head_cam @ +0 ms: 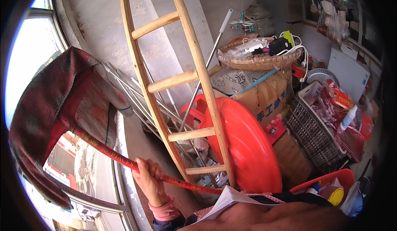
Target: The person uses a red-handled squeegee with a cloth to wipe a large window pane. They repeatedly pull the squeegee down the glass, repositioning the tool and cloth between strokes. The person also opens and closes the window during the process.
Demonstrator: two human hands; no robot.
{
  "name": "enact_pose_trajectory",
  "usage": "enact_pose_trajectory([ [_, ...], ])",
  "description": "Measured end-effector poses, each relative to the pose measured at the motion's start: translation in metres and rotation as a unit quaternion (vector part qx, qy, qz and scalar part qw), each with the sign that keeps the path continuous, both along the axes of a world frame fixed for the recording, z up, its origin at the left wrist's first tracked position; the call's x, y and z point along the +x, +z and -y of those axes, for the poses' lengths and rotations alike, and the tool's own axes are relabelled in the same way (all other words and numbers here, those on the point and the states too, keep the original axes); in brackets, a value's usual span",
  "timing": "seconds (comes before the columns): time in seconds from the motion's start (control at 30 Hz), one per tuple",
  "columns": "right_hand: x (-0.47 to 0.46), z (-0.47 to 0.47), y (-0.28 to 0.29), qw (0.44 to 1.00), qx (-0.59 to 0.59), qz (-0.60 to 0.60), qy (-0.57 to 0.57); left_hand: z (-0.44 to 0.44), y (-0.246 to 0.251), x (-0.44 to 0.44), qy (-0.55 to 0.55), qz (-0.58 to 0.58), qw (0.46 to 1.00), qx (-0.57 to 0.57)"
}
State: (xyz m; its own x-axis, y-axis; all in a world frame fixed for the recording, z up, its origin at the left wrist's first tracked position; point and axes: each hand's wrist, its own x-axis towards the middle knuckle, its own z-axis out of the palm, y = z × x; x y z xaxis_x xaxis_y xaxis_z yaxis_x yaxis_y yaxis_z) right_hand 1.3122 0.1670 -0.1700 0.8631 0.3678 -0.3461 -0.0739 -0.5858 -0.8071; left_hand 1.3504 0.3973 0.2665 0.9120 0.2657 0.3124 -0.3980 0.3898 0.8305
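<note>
My left hand (150, 178) is wrapped around a red pole (108, 152) printed with gold lettering. At the pole's upper end hangs a dark red and grey plush cloth (43, 107), raised in front of the window (90, 166). Whatever the cloth covers at the pole's end is hidden. The pole's lower end disappears behind the shirt collar (228, 200) at my chest. My right hand is out of view. To the right of the pole a wooden ladder (173, 82) leans upright, with a large round red plastic piece (248, 147) behind it.
Several thin metal poles (149, 104) lean by the wall. A wicker basket (260, 62) of odds and ends tops a cardboard box (263, 97). Farther right are a dark plastic crate (313, 135) with bags, a white appliance (347, 69) and a red basin (322, 181) holding containers.
</note>
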Motion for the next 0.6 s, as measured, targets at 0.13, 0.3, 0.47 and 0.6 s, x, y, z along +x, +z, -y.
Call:
enact_pose_trajectory([
  [0.13, 0.004, 0.002, -0.008, 0.999, -0.023, -0.024, -0.042, -0.026, -0.006, 0.031, -0.001, -0.021, 1.000, -0.013],
  [0.3, 0.006, 0.002, -0.017, 0.995, -0.045, -0.040, -0.081, -0.060, -0.008, 0.062, 0.033, -0.023, 0.999, -0.005],
  [0.47, 0.006, 0.002, -0.026, 0.990, -0.064, -0.055, -0.109, -0.080, -0.008, 0.080, 0.059, -0.013, 0.998, -0.013],
  [0.6, 0.004, 0.001, -0.036, 0.986, -0.081, -0.068, -0.126, -0.089, -0.010, 0.086, 0.061, -0.032, 0.997, -0.022],
])
